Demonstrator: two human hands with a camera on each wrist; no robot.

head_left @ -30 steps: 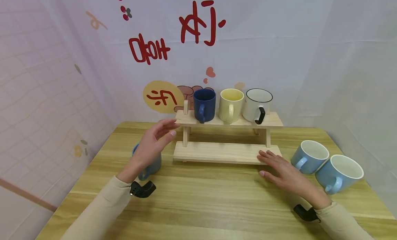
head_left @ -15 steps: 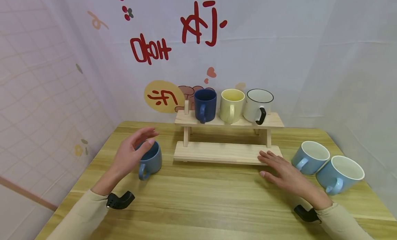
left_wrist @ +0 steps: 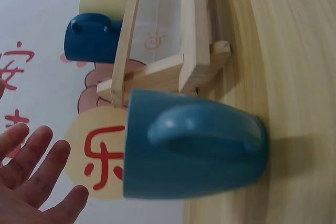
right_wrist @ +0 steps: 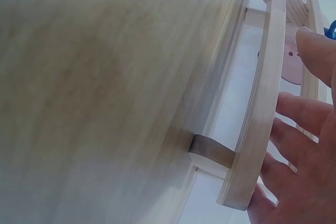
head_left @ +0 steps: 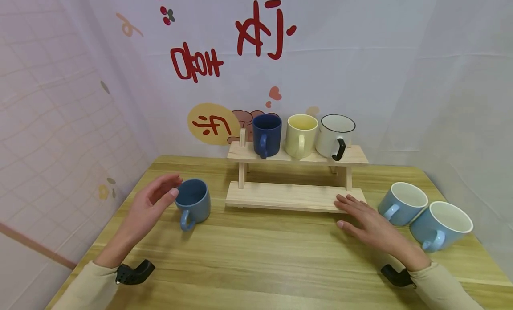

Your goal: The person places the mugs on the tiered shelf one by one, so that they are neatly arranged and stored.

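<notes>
Beside a grey-blue mug [head_left: 194,201] on the left of the table, my left hand [head_left: 146,207] hovers with relaxed fingers and holds nothing. The left wrist view shows this mug [left_wrist: 194,145] upright, its handle facing the camera, and the fingers apart from it. My right hand [head_left: 370,225] rests its fingertips on the right end of the wooden rack's lower shelf [head_left: 288,196]. In the right wrist view, the fingers [right_wrist: 294,140] lie along the edge of that shelf board [right_wrist: 262,98]. On the upper shelf stand a dark blue mug [head_left: 267,136], a yellow mug [head_left: 300,138] and a white mug [head_left: 335,134].
Two light blue mugs, one nearer the rack [head_left: 402,205] and one farther right [head_left: 441,227], stand close together at the table's right. Behind the wooden table [head_left: 256,261] hangs a white printed cloth [head_left: 360,74].
My left hand has moved left and down, from near the rack's left end to the left side of the grey-blue mug, uncovering it. The right hand stays on the lower shelf.
</notes>
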